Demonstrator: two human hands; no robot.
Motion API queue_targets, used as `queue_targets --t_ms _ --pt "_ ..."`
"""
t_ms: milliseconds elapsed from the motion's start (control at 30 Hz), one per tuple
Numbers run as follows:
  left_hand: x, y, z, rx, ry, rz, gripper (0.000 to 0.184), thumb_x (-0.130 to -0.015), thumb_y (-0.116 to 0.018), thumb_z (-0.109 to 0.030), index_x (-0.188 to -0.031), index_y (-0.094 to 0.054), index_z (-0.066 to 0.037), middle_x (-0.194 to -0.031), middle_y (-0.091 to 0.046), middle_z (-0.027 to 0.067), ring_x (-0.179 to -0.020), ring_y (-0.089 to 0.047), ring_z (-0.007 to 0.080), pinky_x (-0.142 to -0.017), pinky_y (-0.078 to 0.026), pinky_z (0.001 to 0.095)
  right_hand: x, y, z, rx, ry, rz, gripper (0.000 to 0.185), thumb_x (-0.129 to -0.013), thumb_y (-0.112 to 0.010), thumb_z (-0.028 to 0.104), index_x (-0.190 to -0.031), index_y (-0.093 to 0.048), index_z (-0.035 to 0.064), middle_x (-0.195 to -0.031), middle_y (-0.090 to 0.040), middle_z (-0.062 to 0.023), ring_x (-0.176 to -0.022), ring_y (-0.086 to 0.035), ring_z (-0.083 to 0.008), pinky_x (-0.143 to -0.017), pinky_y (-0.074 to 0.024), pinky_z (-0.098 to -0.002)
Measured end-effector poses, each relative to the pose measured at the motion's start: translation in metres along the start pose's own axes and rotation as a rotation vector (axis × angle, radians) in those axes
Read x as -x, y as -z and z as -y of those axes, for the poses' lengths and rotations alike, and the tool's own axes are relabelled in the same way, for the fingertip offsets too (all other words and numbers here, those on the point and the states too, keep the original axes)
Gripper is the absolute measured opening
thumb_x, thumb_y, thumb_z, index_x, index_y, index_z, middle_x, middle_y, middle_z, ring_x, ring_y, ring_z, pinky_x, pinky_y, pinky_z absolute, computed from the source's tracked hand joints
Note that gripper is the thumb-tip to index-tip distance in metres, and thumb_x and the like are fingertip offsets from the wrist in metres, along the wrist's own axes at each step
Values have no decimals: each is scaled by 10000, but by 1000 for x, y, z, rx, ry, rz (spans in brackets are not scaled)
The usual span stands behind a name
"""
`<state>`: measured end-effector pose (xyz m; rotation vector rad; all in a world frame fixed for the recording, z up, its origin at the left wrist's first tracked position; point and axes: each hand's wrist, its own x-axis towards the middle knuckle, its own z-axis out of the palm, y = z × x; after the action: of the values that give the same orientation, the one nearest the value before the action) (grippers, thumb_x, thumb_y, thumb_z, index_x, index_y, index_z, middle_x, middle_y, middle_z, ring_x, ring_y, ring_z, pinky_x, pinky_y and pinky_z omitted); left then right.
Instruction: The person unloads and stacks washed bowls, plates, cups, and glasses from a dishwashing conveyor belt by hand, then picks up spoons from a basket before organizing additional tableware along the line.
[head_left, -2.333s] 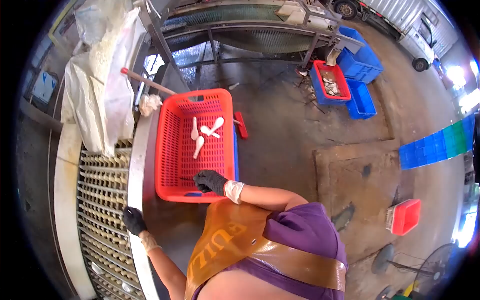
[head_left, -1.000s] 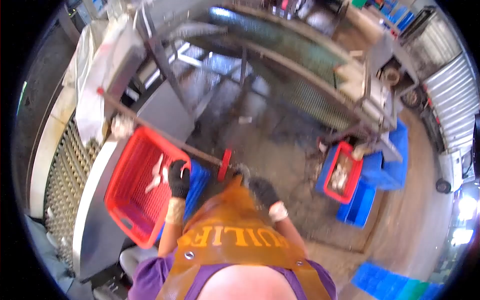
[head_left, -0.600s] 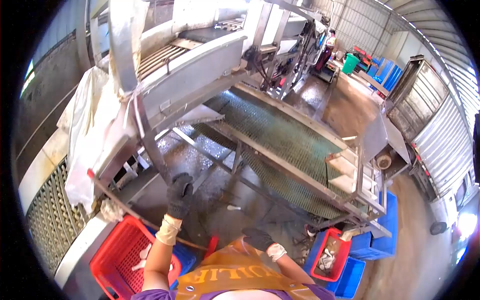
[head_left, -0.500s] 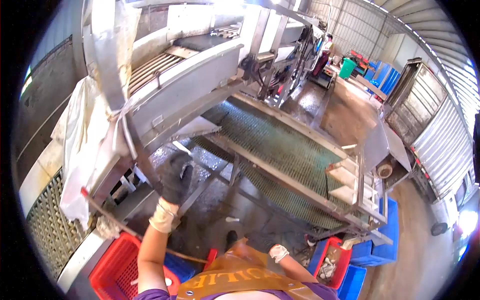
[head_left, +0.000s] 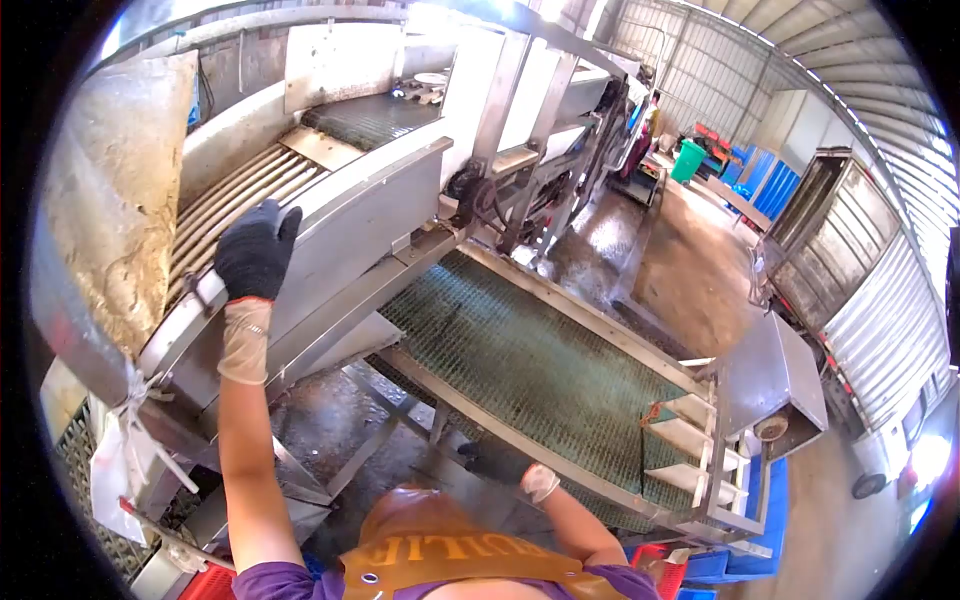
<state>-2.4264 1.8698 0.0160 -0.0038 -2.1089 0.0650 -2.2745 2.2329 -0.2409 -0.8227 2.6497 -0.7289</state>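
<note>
My left hand (head_left: 258, 252), in a black glove with a pale cuff, is raised at the side wall (head_left: 350, 215) of the roller conveyor. Its thumb stands apart from the fingers, which reach over the wall's upper edge; I see nothing held, and whether the palm touches the wall is hidden. Beyond the hand lie the pale rollers (head_left: 235, 205). My right hand (head_left: 497, 463), also dark-gloved, hangs low beside the near rail of the green mesh belt (head_left: 530, 345). Its fingers blend into the dark floor and cannot be made out.
A metal frame with legs (head_left: 365, 455) stands over the wet floor (head_left: 320, 415). At the belt's right end are white dividers (head_left: 690, 445) and a metal housing (head_left: 770, 385). Blue crates (head_left: 770, 535) and a red basket (head_left: 655, 570) sit low right. Someone (head_left: 640, 140) stands far back.
My left hand has risen from low under the conveyor to its side wall. My right hand has moved left and up beside the belt rail. The head view has shifted.
</note>
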Motion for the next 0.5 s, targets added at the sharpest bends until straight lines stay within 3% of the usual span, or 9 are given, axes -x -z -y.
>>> queue_targets --t_ms 100,167,267,333,433,500 --pt "3 4 -3 30 13 -11 350 -868 -556 -372 -948 -636 -41 -875 -653 143 -773 -634 286 -698 -496 371 -20 41 -35 34 118 -68 387 -877 -524 301 -1165 -560 44 -1091 -607 -153 -1015 -573 -291 -879 -453 -360" --pt "4 5 -2 15 19 14 338 -866 -571 -343 -990 -634 -35 -942 -654 149 -842 -631 288 -759 -488 375 -37 88 -51 7 160 -327 372 -867 -559 281 -1155 -568 46 -1095 -605 -146 -997 -583 -273 -862 -460 -360" --pt "4 8 -5 -23 66 79 331 -870 -573 -327 -1009 -632 -32 -966 -651 154 -872 -626 292 -773 -484 369 -73 152 -76 -88 23 -355 346 -851 -598 246 -1132 -583 45 -1090 -606 -149 -970 -595 -256 -850 -463 -359" --pt "5 5 -3 -42 46 39 319 -867 -578 -307 -1012 -619 -26 -931 -646 162 -837 -619 306 -741 -478 385 -91 207 -67 -9 48 -471 328 -894 -509 283 -1109 -589 48 -1070 -599 -174 -1022 -552 -334 -907 -413 -403" --pt "12 -5 -1 -65 40 -79 286 -855 -605 -238 -1022 -604 -7 -900 -640 172 -821 -608 328 -733 -466 391 -131 286 -87 174 1 -576 301 -887 -519 272 -1076 -599 53 -1052 -605 -167 -970 -573 -335 -868 -435 -403" --pt "15 -10 1 -112 45 -99 280 -850 -620 -196 -1046 -603 3 -891 -643 169 -855 -604 336 -761 -456 391 -161 348 -119 339 121 -678 279 -880 -525 258 -1043 -603 44 -1024 -606 -175 -932 -582 -345 -828 -449 -408"
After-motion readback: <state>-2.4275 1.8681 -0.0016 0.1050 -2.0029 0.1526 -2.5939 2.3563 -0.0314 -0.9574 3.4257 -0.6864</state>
